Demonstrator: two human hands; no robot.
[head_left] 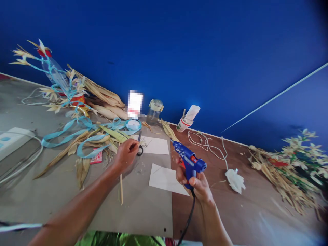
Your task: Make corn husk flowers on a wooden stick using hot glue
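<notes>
My right hand (197,188) grips a blue hot glue gun (189,160), its nozzle tilted up and to the left. A black cord runs down from the gun's handle past my wrist. My left hand (126,155) is closed, fingertips pressed together; whatever they pinch is hidden or too small to make out. Right beside those fingers lie black-handled scissors (139,150). Under the left hand a thin stick (121,191) shows on the table. Two white sheets of paper (164,179) lie between the hands, one behind the other.
Dried corn husks (102,95), blue ribbon (61,138) and a plastic bottle (52,70) with husk flowers crowd the left. A glass jar (154,111) and paper cup (183,124) stand by the wall. White cable (207,143), crumpled tissue (235,181) and more flowers (304,150) are right.
</notes>
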